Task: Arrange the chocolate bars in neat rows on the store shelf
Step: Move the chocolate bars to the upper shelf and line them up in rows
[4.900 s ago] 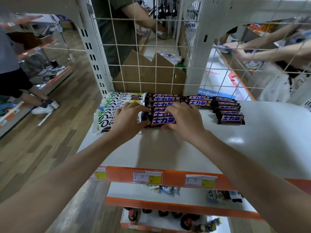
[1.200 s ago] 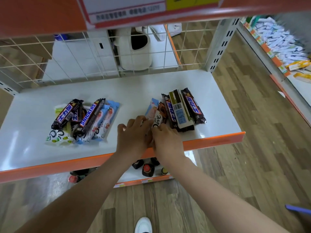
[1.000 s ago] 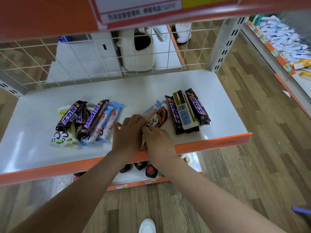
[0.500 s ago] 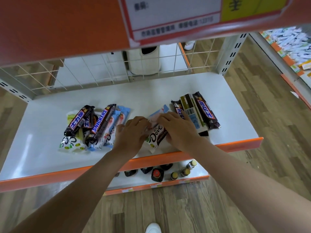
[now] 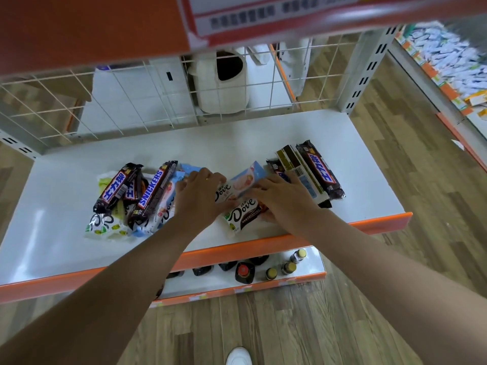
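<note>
A white shelf (image 5: 263, 143) carried a loose heap of bars (image 5: 137, 196) at left. The left hand (image 5: 197, 198) lay flat-fingered on a pale Dove bar (image 5: 237, 185); the right hand (image 5: 284, 198) pressed a dark Dove bar (image 5: 241, 214). So near the orange edge (image 5: 382, 222), either might slide off.

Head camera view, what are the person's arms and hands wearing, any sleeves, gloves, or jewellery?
Both forearms are bare from the bottom edge of the view up to the wrists, with no sleeves visible. The left hand has no glove; a thin, pale ring-like band shows on one finger. The right hand is bare too, with no glove, ring or watch visible. No wristbands or markings show on either arm.
</note>
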Demonstrator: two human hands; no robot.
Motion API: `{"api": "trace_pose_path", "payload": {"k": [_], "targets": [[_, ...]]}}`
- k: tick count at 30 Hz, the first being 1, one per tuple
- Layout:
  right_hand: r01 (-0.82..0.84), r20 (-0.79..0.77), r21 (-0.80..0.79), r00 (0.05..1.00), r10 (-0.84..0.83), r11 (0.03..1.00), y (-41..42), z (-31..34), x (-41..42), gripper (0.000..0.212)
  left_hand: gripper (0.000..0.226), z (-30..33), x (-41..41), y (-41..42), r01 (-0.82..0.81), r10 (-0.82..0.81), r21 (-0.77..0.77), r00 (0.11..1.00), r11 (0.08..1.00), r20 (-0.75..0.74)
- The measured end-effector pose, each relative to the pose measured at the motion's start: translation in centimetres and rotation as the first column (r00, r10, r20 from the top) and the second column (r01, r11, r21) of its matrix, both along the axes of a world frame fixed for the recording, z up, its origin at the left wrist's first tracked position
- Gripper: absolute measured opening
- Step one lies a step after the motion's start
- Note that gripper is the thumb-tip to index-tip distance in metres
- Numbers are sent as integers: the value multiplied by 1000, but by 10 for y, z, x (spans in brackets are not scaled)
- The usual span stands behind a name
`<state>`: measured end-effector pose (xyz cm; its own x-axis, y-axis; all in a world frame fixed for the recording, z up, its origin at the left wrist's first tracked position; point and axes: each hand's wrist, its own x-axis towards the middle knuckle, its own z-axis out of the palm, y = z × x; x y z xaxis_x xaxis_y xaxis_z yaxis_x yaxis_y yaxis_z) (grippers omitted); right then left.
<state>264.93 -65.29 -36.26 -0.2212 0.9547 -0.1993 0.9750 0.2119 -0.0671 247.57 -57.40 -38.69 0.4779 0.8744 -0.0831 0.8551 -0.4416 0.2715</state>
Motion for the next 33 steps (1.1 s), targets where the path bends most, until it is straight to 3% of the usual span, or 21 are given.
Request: {"api": "trace_pose_path", "payload": {"k": [5, 12, 16, 22, 26, 33], "targets": [[-65, 43, -7, 997, 65, 998, 10, 1, -1, 54, 50, 3, 6, 0, 59, -58, 30, 998, 998, -40], [-191, 204, 74, 964, 173, 979, 9, -6, 2, 52, 50, 3, 7, -1, 16, -4, 121, 995, 993, -100], [-185, 130, 242, 979, 157, 952, 4, -9, -6, 50, 41, 9, -3, 0, -31, 39, 180, 998, 983, -41], [-142, 61, 412, 990, 128, 900, 0, 0, -27, 54, 46, 23, -23, -2, -21, 16, 211, 1000, 977, 27], [-142, 75, 450, 990, 121, 881, -10, 9, -28, 54, 48, 33, -35, -18, 7, -23, 294, 998, 956, 54], [-144, 135, 452, 987, 92, 880, -37, 22, -26, 45, 51, 48, -53, -44, 12, -6, 246, 1000, 969, -25]]}}
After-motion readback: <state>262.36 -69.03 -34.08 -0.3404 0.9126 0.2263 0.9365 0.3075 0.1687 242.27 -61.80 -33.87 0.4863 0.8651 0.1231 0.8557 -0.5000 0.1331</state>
